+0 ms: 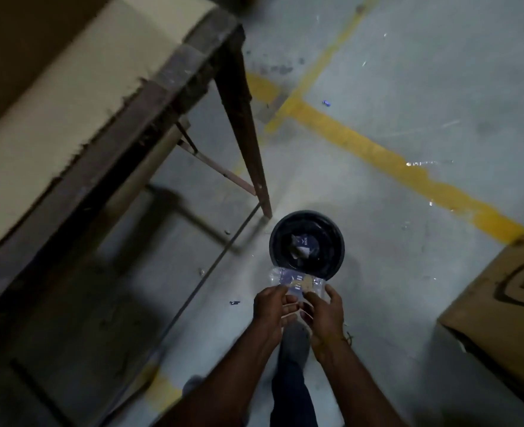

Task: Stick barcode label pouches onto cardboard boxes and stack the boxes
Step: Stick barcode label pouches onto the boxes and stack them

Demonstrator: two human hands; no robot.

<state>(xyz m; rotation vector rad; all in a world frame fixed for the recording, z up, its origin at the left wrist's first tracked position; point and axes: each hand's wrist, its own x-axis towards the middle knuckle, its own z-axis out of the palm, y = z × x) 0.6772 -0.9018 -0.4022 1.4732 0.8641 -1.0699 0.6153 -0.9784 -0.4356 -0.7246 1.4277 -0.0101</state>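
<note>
Head view: we are gripping a pouch (297, 280) in both hands (271, 306) (324, 312) over the bin (307, 241); sticking and stacking remain.

1 head-worn wide-angle view looks steeply down from standing height at a grey floor (377, 72) with yellow lines; both forearms reach in from the bottom edge, a table edge (131, 118) crosses the upper left (edges curve and blur slightly)
</note>
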